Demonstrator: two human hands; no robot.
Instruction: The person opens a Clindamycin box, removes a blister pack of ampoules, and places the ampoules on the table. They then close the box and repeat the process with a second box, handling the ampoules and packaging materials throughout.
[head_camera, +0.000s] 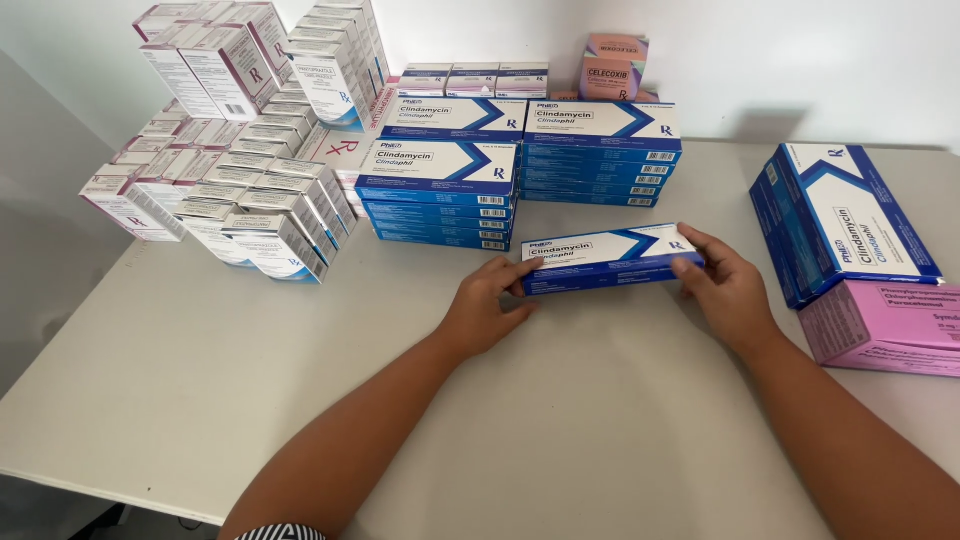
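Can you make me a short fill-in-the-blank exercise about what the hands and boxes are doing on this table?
1. The left hand and right hand grip one flat box by its two ____.
2. That box is white and ____.
3. The pink box lies on the ____ side of the table.
4. Two blue box stacks stand ____ the held box.

Missing words: ends; blue; right; behind

Flat blue-and-white box (610, 258) lies lengthwise at table centre, its long side facing near. Box is closed, slightly tilted w/ right end farther.
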